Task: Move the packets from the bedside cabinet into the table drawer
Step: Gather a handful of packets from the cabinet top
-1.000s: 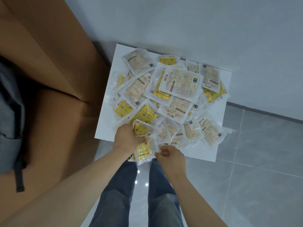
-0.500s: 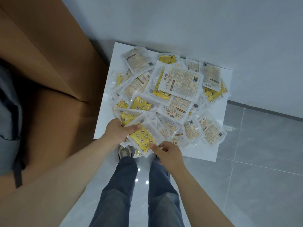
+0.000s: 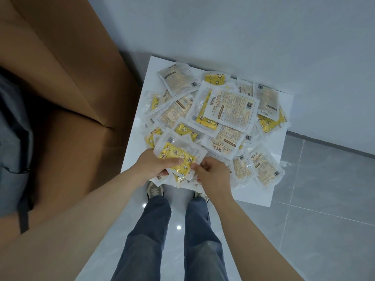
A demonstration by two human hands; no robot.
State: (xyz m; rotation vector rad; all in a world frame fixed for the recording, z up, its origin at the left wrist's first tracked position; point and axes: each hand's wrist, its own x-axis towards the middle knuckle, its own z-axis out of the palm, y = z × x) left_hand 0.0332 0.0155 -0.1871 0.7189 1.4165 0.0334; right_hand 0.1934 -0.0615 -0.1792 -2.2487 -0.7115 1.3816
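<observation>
Two-handed hold on packet bundle point(image 3: 177, 156).
L hand point(image 3: 154, 168) grips it; R hand point(image 3: 213, 176) pinches its 4 o'clock edge; pile point(image 3: 229, 110) at 1 o'clock.

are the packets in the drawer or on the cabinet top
Out: the packets lie heaped on the cabinet top. The left hand grips a few at its near edge. No drawer shows.

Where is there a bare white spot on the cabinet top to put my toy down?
Bare bits of the cabinet top: the left edge beside the cardboard box, and the near-right corner past the packets. The middle is heaped with packets; the near edge is busy, where the left hand and right hand grip some.
</observation>
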